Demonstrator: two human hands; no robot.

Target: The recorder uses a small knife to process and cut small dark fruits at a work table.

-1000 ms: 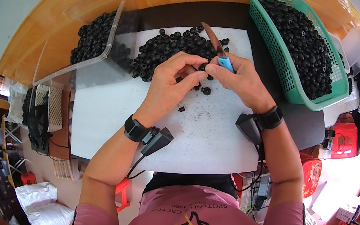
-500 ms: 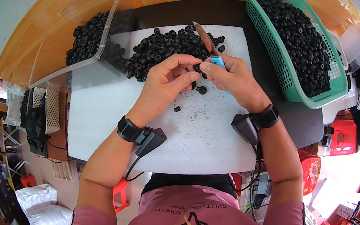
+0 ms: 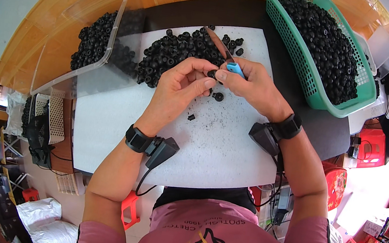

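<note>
My left hand (image 3: 184, 80) is closed in a pinch on a small black ring-shaped part (image 3: 211, 74), partly hidden by the fingertips. My right hand (image 3: 248, 83) grips a knife by its light blue handle (image 3: 235, 69), and its thumb touches the same part. The knife's blade (image 3: 218, 42) points up and away to the left, above a heap of black parts (image 3: 177, 54). Just below the hands, one loose black part (image 3: 218, 96) lies on the white sheet (image 3: 231, 147). A smaller black piece (image 3: 191, 117) rests nearer to me, among dark crumbs.
At the left stands a clear plastic bin (image 3: 74, 71), tilted, holding many black parts. A green basket (image 3: 304, 91) full of similar parts stands at the far right. Cables hang from the black devices on my wrists (image 3: 163, 153). Red stools (image 3: 130, 210) stand below the table.
The knife has turned slightly in my right hand, its blade shifting a little left and down. My left hand stays nearly in place, still pinching the part.
</note>
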